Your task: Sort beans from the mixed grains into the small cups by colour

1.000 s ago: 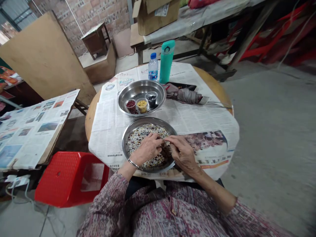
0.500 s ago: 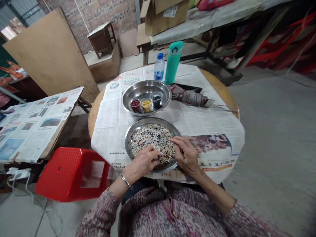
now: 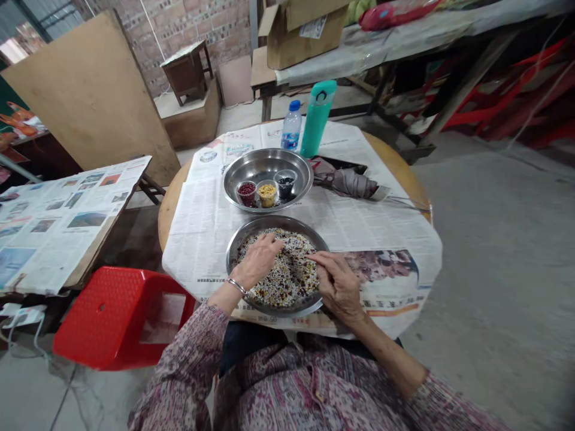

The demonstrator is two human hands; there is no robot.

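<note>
Mixed white, dark red, yellow and black grains and beans [image 3: 291, 281] fill a round steel basin [image 3: 232, 251] close to me. My left hand [image 3: 259, 260], with a silver bangle at its wrist, reaches over the basin's left side. Its fingers lie on the mix, loosely bent and open, with the tips partly hidden. At the right rim is my right hand [image 3: 338, 286], its fingers curled in a pinch; anything between them is too small to make out. Behind stands a second steel basin [image 3: 242, 164] with clear cups of red beans [image 3: 247, 193], yellow grains [image 3: 267, 194] and black beans [image 3: 286, 187].
Newspaper [image 3: 193, 239] covers the round table. A water bottle [image 3: 291, 127], a teal flask [image 3: 318, 120] and a folded grey umbrella [image 3: 348, 181] stand or lie at the back. A red stool [image 3: 108, 317] is at left, and a cardboard box [image 3: 305, 42] sits beyond.
My left hand has moved forward and left, from the basin's near edge toward its far left side. The dark patch atop the grains is now mixed in. My right hand stays nearly still.
</note>
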